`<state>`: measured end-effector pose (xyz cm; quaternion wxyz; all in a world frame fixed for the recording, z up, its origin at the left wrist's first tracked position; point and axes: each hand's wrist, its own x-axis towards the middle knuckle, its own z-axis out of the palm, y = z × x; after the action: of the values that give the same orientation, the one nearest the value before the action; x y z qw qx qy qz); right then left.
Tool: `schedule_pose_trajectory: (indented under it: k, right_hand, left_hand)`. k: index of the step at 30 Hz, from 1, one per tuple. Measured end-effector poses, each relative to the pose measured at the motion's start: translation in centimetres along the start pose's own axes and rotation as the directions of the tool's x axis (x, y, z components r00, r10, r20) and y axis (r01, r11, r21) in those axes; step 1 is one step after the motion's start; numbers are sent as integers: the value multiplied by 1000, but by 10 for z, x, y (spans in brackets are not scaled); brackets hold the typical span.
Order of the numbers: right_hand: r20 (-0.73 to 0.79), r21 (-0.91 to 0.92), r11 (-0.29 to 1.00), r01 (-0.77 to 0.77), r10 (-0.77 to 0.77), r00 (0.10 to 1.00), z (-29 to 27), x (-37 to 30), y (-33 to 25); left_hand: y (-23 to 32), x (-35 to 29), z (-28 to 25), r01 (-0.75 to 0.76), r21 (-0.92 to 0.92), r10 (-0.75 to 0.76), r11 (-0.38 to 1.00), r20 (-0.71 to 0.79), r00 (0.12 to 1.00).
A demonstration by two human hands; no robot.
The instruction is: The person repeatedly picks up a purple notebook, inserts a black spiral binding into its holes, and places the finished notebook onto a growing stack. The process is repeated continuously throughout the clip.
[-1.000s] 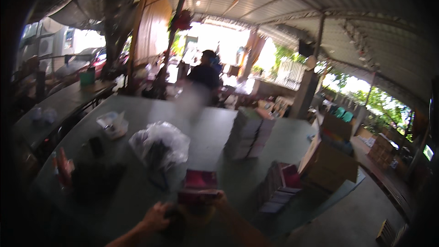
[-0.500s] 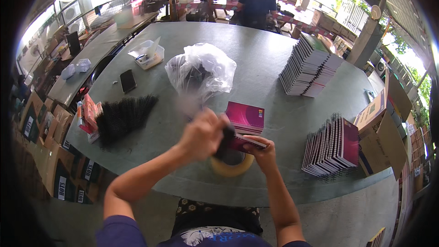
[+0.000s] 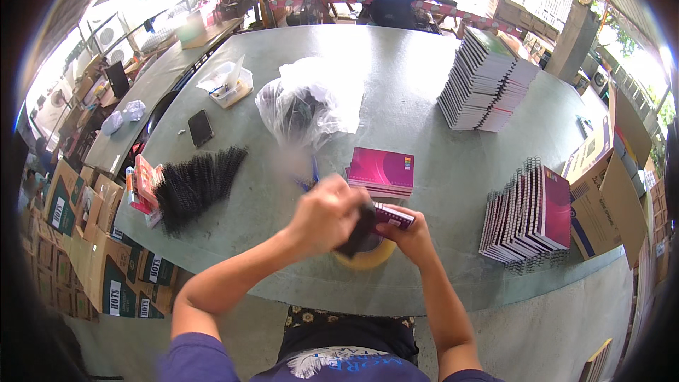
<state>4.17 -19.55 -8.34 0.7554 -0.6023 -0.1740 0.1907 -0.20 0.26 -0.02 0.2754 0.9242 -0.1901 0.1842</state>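
Note:
Near the table's front, my right hand grips a small purple-covered notebook, with a row of punched holes along its edge. My left hand is closed and smeared by motion. From its fingers a black blurred piece, which looks like a spiral binding coil, reaches down beside the notebook's left end. Below both hands lies a roll of tape, partly covered. Just beyond them is a short stack of purple notebooks. Something blue shows partly behind my left hand.
Black binding coils are heaped at left, beside a phone. Farther back are a plastic bag and a white tub. Coil-bound notebooks, a tall notebook stack and an open carton stand at right.
The view has tilted and shifted slightly. The notebook in my right hand has turned so its punched edge shows more plainly. My left hand stays close against it, still moving.

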Motion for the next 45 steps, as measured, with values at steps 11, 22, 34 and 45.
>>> schedule_pose_trajectory:
  k: [11,22,34,45]
  right_hand:
    - [9,-175,985,5,-4,1000,-1,-3,3]
    - [113,-80,989,122,-113,987,4,7,-1]
    - [-38,-20,990,141,-142,989,-1,-8,8]
    - [-184,-382,917,112,-194,964,-11,-26,15]
  left_hand:
    - [11,21,-4,-108,-85,77,990,-312,947]
    - [11,-31,11,-25,-236,45,971,77,996]
    - [11,-21,-1,-202,132,221,970,-146,964]
    - [14,19,53,-289,-174,314,941,144,938]
